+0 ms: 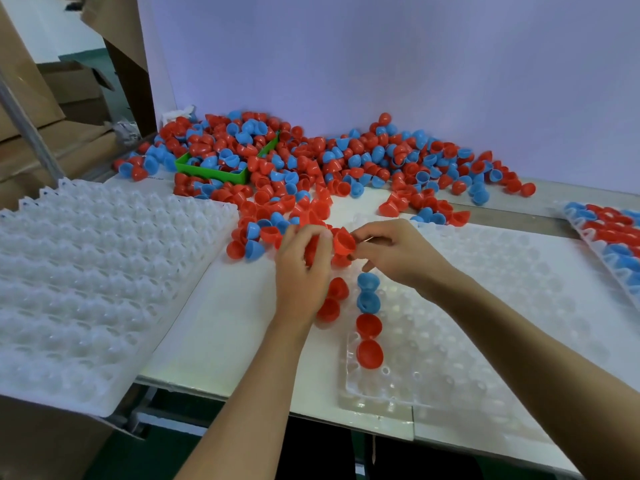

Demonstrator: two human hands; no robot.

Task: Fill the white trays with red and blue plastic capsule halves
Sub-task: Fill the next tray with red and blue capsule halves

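A white dimpled tray lies in front of me on the table. Its left columns hold two blue halves and several red halves. A big pile of loose red and blue capsule halves covers the far side of the table. My right hand pinches a red capsule half by its rim above the tray's far left corner. My left hand, right beside it, has its fingers curled around more red halves, which it partly hides.
A stack of empty white trays sits at the left on a cardboard box. A green bin stands half buried in the pile. A filled tray lies at the far right. A white wall backs the table; cardboard boxes stand at the left.
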